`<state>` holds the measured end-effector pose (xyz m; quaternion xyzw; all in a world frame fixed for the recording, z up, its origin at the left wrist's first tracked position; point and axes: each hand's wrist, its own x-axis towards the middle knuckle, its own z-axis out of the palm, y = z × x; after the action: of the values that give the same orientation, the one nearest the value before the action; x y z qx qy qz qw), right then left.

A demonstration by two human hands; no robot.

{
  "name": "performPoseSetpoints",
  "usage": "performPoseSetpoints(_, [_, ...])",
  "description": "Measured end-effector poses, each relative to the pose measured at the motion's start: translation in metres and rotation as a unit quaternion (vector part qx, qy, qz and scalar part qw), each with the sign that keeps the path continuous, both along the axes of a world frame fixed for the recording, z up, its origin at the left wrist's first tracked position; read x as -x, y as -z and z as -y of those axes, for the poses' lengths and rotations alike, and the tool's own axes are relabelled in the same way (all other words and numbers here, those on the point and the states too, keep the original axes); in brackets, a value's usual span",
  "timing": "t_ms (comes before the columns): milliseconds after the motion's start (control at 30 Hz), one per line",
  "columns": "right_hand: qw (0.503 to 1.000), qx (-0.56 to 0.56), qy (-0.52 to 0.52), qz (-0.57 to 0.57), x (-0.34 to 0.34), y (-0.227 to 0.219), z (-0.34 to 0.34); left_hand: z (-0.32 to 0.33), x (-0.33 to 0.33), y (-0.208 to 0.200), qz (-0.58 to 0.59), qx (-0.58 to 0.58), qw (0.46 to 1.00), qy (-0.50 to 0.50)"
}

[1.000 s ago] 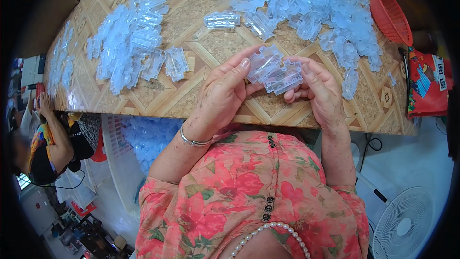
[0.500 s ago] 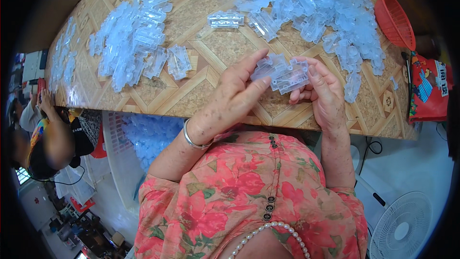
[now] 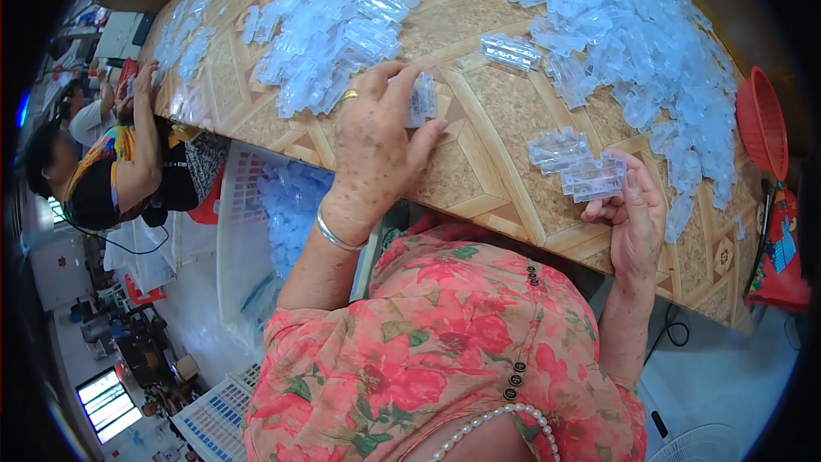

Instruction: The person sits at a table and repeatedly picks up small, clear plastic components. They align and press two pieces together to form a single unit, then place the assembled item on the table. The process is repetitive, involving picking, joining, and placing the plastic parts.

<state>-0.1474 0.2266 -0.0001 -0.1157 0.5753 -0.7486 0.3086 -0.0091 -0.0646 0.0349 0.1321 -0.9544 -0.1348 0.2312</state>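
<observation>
In my right hand (image 3: 640,218), a clear plastic piece (image 3: 593,178) is pinched between thumb and fingers at the table's near edge. A second clear plastic piece (image 3: 560,150) touches or overlaps it on the far left side; whether the two are joined I cannot tell. My left hand (image 3: 376,133) lies palm down, thumb and fingers apart, beside the smaller pile of clear plastic pieces (image 3: 342,34). Against its index finger is a loose clear piece (image 3: 422,103), partly covered by the hand. One more clear piece (image 3: 510,52) lies alone farther back.
A large heap of clear pieces (image 3: 624,26) covers the back right of the patterned table (image 3: 479,154). A red basket (image 3: 761,124) and a red bag (image 3: 776,248) are at the right. Below the table stands a crate (image 3: 235,239). Another person (image 3: 128,162) works at far left.
My left hand has left the pieces held with both hands and moved left to the loose piece by the smaller pile. My right hand keeps its hold. The view has shifted.
</observation>
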Motion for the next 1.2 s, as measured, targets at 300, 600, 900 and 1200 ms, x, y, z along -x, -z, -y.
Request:
performPoseSetpoints(300, [0.999,-0.030,0.025,-0.026,-0.001,-0.008,0.001,-0.011,-0.003,0.004,-0.023,-0.268,0.960,0.075])
performPoseSetpoints(600, [0.802,-0.305,0.119,-0.500,-0.001,-0.028,-0.018,0.007,0.009,0.002,0.044,-0.068,0.981,0.176])
performPoseSetpoints(900, [0.738,-0.422,-0.029,-0.526,-0.013,-0.049,-0.006,0.000,0.011,0.021,-0.042,-0.350,0.933,0.068])
performPoseSetpoints(1200, [0.740,-0.438,-0.032,-0.510,0.002,-0.040,-0.008,-0.049,0.034,0.004,-0.012,-0.747,0.648,0.145])
